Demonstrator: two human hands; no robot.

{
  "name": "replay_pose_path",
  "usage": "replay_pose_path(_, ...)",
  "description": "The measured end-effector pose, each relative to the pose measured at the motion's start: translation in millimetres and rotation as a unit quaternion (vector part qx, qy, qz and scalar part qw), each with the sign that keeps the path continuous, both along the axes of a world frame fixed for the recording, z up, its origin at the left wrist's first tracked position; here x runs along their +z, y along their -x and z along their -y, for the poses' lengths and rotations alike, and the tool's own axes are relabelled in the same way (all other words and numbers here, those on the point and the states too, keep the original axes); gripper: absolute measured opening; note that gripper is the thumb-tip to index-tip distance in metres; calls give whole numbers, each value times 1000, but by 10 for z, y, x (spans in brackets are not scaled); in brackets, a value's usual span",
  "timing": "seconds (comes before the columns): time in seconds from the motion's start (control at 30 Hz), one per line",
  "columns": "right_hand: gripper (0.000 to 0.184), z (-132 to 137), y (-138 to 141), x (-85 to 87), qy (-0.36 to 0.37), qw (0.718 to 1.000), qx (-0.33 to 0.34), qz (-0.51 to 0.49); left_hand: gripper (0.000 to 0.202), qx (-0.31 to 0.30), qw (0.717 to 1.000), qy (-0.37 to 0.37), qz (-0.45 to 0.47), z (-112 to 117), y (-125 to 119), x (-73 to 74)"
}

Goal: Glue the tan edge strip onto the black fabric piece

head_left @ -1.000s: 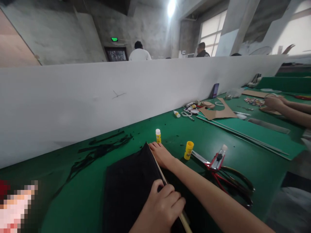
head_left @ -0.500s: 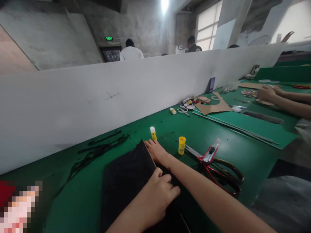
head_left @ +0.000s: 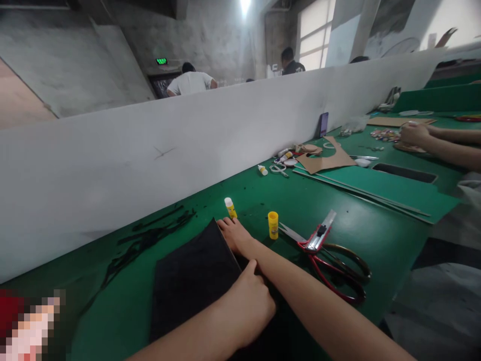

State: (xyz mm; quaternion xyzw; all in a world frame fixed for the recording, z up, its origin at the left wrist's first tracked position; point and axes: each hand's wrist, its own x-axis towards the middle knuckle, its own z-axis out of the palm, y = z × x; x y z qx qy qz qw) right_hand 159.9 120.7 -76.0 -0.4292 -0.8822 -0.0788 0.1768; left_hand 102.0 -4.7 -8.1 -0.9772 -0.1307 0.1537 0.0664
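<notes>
A black fabric-covered board lies on the green table in front of me, its far corner lifted a little. My left hand is closed at the board's right edge, fingers curled under and mostly hidden, thumb pointing forward along the edge. Farther up the same edge, my right hand grips near the far corner with bent fingers; its thumb is hidden. Just beyond those fingers stands a glue stick with a white top. A yellow glue stick cap stands upright to the right of my right hand.
Large red-handled scissors lie right of my right forearm, with a box cutter across them. Black scraps lie along the white partition. Green boards and cut cardboard sit farther right, near another person's hands.
My left hand has curled its fingers in more, with the thumb now forward along the edge. My right hand stays near the far corner. The view has shifted slightly.
</notes>
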Motion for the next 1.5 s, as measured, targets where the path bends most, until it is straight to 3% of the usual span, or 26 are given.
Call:
replay_pose_path(0.13,26,-4,1,-11,5,1000,0,-9,15,-57,998,20,23,33,24,20)
replay_pose_path(0.27,28,-9,2,-7,10,1000,-6,-15,10,-100,992,68,38,67,-1,135)
replay_pose_path(0.43,25,-1,-11,19,5,1000,-4,-12,5,-103,989,106,-16,71,-25,330)
replay_pose_path(0.57,25,-5,-12,25,13,1000,-9,-11,8,-98,989,114,-4,62,-19,361)
replay_pose_path(0.87,27,5,-15,48,20,1000,-7,-11,21,-120,990,63,29,177,-97,6)
replay_pose_path(1.07,28,29,-17,82,26,999,-18,-9,20,-125,986,54,94,210,-59,-57)
replay_pose_path(1.13,29,31,-18,85,31,999,-18,-8,10,-126,984,47,117,219,-60,-97)
replay_pose_path(1.17,30,33,-19,84,34,999,-17,-7,7,-121,984,39,128,231,-67,-134)
replay_pose_path(1.33,32,44,-22,58,48,998,-15,-33,28,-63,986,-12,153,364,-127,-409)
replay_pose_path(1.5,27,-75,-116,150,165,967,-9,-194,15,-5,987,-35,155,438,-155,-484)
